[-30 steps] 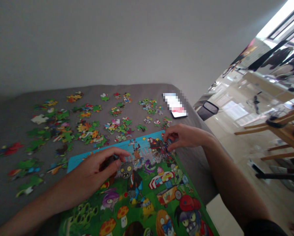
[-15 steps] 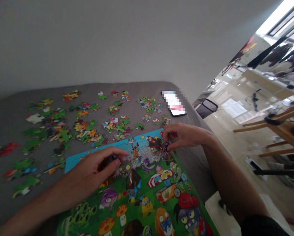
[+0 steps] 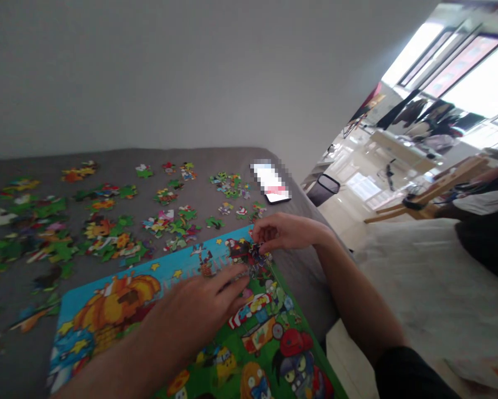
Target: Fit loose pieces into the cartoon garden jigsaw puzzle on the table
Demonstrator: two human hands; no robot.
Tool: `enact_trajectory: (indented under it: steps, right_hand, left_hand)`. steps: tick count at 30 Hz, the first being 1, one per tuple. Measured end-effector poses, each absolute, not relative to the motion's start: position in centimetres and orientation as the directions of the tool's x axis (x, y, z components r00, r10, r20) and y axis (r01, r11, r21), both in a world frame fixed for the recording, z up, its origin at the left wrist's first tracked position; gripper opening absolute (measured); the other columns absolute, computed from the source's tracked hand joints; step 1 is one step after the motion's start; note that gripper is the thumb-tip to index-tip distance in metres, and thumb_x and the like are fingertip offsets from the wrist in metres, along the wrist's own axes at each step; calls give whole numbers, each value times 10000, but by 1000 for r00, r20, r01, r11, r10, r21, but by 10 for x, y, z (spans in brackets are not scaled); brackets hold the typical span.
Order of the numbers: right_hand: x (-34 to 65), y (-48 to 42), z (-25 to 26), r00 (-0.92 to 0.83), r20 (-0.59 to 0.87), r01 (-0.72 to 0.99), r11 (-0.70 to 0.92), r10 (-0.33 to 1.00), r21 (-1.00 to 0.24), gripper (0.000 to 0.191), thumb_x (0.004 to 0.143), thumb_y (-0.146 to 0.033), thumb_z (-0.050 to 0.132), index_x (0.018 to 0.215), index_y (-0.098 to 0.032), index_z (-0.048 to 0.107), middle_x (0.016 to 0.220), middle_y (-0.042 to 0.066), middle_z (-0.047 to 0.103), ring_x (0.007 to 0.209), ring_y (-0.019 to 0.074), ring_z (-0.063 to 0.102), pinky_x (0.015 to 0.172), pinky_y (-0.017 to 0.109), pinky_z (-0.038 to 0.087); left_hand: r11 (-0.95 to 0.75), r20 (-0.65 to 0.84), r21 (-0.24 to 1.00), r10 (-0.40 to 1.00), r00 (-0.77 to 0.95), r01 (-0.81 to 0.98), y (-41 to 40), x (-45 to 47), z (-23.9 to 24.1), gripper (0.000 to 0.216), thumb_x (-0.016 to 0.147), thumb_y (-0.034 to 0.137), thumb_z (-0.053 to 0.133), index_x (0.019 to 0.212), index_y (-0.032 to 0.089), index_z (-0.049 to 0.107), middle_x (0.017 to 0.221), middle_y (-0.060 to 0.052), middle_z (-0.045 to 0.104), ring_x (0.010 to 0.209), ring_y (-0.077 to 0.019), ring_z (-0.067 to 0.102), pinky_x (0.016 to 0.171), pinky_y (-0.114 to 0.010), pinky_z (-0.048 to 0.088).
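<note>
A colourful cartoon jigsaw puzzle (image 3: 128, 280) lies on the grey-covered table, with blue along its far edge and green over much of the rest. My left hand (image 3: 203, 302) rests over its upper middle, fingers stretched toward the right and holding nothing. At the far right corner my right hand (image 3: 288, 231) is curled, with thumb and fingertips pinching a small dark puzzle piece (image 3: 257, 250) at the picture's edge. My fingers partly hide that piece, and my left forearm covers part of the picture.
Loose puzzle pieces (image 3: 107, 235) lie in clusters beyond and left of the puzzle. A phone (image 3: 276, 185) with a lit, blurred screen sits near the table's right edge. Past that edge are a wooden chair (image 3: 444, 188) and a person's dark sleeve (image 3: 488, 249).
My left hand has moved right across the puzzle, nearer my right hand, and its fingers have straightened. My right hand stays at the corner. The view has turned right; a person now shows at right.
</note>
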State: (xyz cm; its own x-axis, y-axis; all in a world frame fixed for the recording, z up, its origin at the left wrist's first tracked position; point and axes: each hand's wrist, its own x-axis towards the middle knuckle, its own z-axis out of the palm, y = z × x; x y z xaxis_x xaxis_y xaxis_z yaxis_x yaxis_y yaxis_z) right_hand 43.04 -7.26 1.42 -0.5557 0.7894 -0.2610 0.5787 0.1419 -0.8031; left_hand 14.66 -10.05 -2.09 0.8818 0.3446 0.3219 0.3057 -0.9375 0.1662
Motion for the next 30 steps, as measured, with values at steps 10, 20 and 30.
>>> enact_trajectory:
  steps: [10,20,30]
  right_hand:
    - [433,-76,20,-626,-263,514,136,734,-847,99,926,-238,730,973,-159,767,867,20,759,773,127,685,703,247,524]
    - [422,-76,14,-681,-237,577,308,693,-757,47,873,-202,797,909,-172,797,821,4,670,754,129,576,684,250,445]
    - [422,-78,17,-608,-330,687,269,723,-675,76,856,-152,796,894,-149,730,831,-8,602,741,130,553,660,257,430]
  left_hand:
    - [-951,330,-29,280,901,306,-107,152,-28,248,1042,274,566,1171,214,769,1211,-94,769,723,-224,753,538,-336,579]
    - [-943,340,32,322,883,332,-108,152,-28,206,1017,305,636,1165,241,764,1106,-64,772,687,-219,733,532,-328,560]
    - [-951,366,29,297,882,308,-109,149,-28,234,1061,251,537,1161,201,742,1071,-75,774,646,-192,707,528,-324,531]
